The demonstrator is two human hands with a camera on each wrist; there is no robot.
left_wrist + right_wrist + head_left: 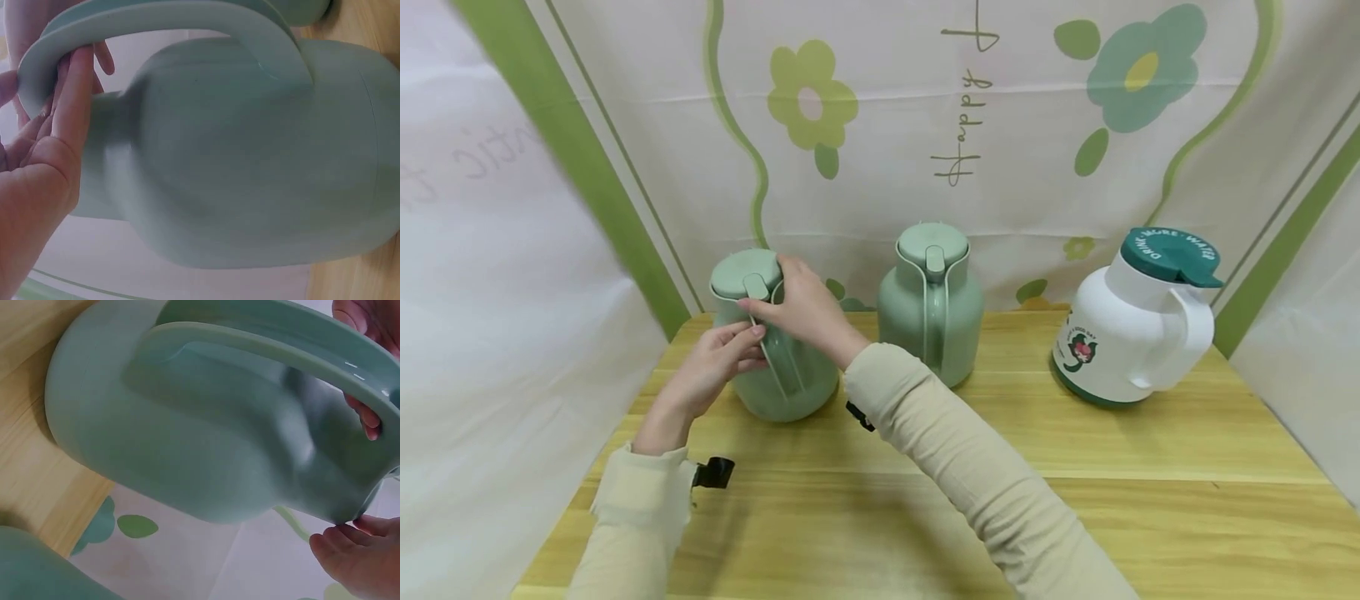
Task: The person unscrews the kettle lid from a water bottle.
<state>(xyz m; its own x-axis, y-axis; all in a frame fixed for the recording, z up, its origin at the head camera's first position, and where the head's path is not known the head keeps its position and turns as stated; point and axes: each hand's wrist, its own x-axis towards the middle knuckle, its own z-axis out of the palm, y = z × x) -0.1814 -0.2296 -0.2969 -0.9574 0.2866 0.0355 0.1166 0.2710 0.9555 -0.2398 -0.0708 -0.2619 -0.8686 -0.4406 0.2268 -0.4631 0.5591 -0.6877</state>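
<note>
A pale green vacuum jug [782, 392] stands upright at the left of the table, its handle towards me. My left hand [711, 367] grips the upper part of the handle. In the left wrist view, the fingers [72, 106] pass through the gap between handle [156, 17] and neck. Over the top reaches my right hand [812, 308], holding the round lid [741, 271] at its right side, with the thumb close to the lid's press tab. The right wrist view has that hand's fingertips [340, 540] right at the rim; the lid's top is hidden there.
A second pale green jug [887, 308] stands just right of the first one. Further right is a white jug [1112, 333] with a dark green lid. All stand on a wooden table [1150, 492], with a flower-printed cloth [880, 92] behind it.
</note>
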